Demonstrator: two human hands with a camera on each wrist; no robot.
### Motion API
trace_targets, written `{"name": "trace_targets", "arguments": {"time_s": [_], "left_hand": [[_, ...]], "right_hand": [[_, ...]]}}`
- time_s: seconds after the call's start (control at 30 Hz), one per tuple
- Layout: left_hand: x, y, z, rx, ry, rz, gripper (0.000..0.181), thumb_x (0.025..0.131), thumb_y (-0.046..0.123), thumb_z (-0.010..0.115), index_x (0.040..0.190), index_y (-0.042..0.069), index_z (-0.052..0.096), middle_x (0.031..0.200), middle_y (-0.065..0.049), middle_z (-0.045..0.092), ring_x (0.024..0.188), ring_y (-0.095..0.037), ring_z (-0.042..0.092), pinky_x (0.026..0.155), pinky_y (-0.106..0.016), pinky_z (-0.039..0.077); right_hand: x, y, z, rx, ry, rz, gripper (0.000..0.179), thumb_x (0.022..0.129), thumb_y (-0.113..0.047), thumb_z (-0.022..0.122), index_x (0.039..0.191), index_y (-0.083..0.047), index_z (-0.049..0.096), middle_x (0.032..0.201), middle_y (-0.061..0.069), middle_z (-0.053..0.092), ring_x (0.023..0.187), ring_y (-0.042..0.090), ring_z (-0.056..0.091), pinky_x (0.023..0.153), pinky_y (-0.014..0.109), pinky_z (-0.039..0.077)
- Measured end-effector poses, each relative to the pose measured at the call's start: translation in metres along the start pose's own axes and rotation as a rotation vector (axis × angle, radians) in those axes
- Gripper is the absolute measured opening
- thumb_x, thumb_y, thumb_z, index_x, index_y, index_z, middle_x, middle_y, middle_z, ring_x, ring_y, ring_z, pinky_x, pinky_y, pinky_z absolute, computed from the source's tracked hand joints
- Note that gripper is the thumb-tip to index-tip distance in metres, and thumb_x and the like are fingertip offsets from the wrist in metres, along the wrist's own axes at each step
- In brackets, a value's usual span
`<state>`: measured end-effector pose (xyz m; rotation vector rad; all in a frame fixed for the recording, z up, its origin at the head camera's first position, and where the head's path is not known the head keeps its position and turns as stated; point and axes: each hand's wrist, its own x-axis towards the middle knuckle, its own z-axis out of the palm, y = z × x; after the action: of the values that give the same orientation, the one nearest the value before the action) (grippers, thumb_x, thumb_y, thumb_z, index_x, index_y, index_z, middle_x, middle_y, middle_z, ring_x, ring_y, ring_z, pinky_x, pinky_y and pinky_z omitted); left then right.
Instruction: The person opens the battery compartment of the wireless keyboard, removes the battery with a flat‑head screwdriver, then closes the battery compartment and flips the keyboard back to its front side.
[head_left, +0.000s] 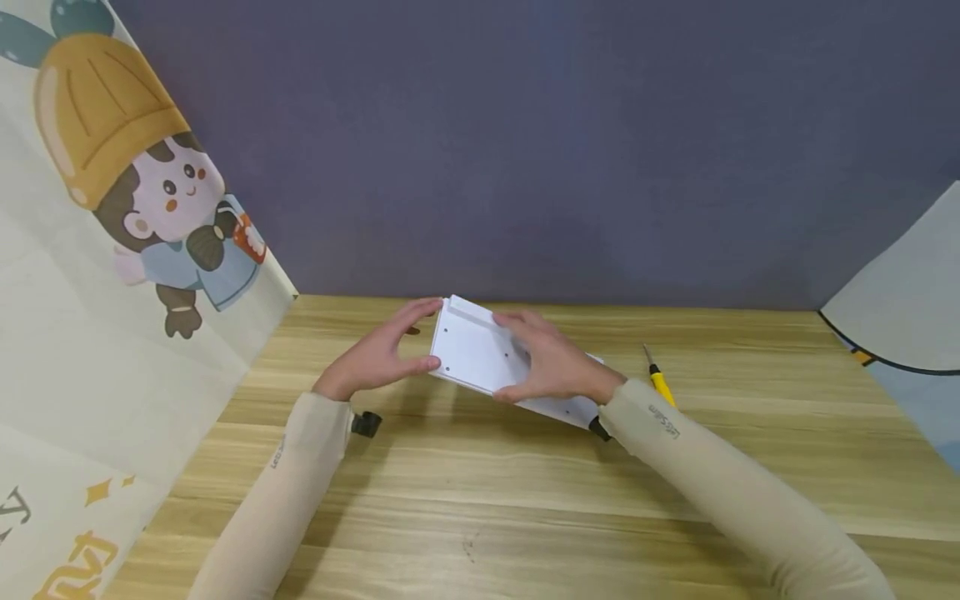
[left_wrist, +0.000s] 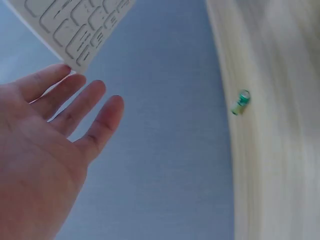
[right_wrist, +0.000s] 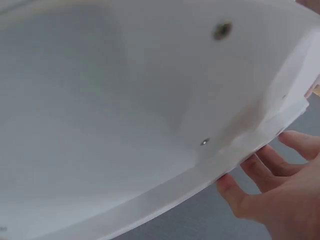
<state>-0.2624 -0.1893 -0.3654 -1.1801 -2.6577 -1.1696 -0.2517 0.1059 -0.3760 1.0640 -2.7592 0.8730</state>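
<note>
A white keyboard (head_left: 476,342) is held tilted above the table, its underside with small screw holes and a raised bar towards the head camera. My right hand (head_left: 551,358) grips it across the middle, thumb on the near long edge and fingers on the far one. At the keyboard's left end, my left hand (head_left: 382,354) spreads thumb and fingers around the short edge, tips touching near its corners. The left wrist view shows the keyed side of the keyboard (left_wrist: 80,30) and the left hand's fingers (left_wrist: 92,125) extended below its corner.
A screwdriver (head_left: 660,383) with a yellow handle lies on the wooden table (head_left: 465,500), right of the keyboard. A small green cylinder (left_wrist: 241,102) lies near the table's edge. A dark panel (head_left: 525,150) stands behind, and a printed cloth (head_left: 90,358) borders the left.
</note>
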Motion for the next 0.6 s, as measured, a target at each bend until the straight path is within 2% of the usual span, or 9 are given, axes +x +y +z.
{"name": "trace_targets", "arguments": {"time_s": [0.2,0.33,0.5,0.6], "left_hand": [[0.010,0.009,-0.003,-0.047,0.073,0.098,0.083,0.085,0.061,0.056,0.149,0.015,0.031,0.151,-0.001,0.027,0.132,-0.023,0.032,0.096,-0.048,0.039],[0.016,0.021,-0.003,-0.056,0.122,0.151,0.091,0.084,0.069,0.046,0.148,0.006,0.030,0.150,-0.010,0.027,0.128,-0.031,0.036,0.092,-0.053,0.040],[0.021,0.051,-0.005,-0.136,0.187,0.204,0.096,0.085,0.067,0.045,0.143,-0.008,0.029,0.145,-0.025,0.029,0.121,-0.038,0.039,0.089,-0.060,0.038],[0.024,0.070,-0.008,-0.170,0.225,0.235,0.097,0.087,0.066,0.043,0.139,-0.014,0.029,0.143,-0.031,0.029,0.120,-0.040,0.039,0.090,-0.055,0.040]], "right_hand": [[-0.003,-0.005,-0.008,0.076,0.033,0.003,0.112,0.063,-0.059,0.079,0.150,-0.012,0.027,0.142,0.006,0.033,0.120,0.020,0.039,0.090,0.041,0.041],[-0.005,-0.008,-0.011,0.120,0.063,0.007,0.112,0.063,-0.060,0.078,0.150,-0.014,0.026,0.144,0.004,0.030,0.123,0.020,0.037,0.093,0.043,0.041],[-0.005,-0.009,-0.013,0.163,0.117,-0.012,0.111,0.063,-0.057,0.081,0.150,-0.014,0.026,0.145,0.003,0.029,0.124,0.021,0.037,0.095,0.045,0.040],[-0.004,-0.010,-0.014,0.192,0.144,-0.033,0.109,0.065,-0.053,0.082,0.151,-0.016,0.025,0.146,0.001,0.028,0.125,0.022,0.036,0.095,0.047,0.039]]}}
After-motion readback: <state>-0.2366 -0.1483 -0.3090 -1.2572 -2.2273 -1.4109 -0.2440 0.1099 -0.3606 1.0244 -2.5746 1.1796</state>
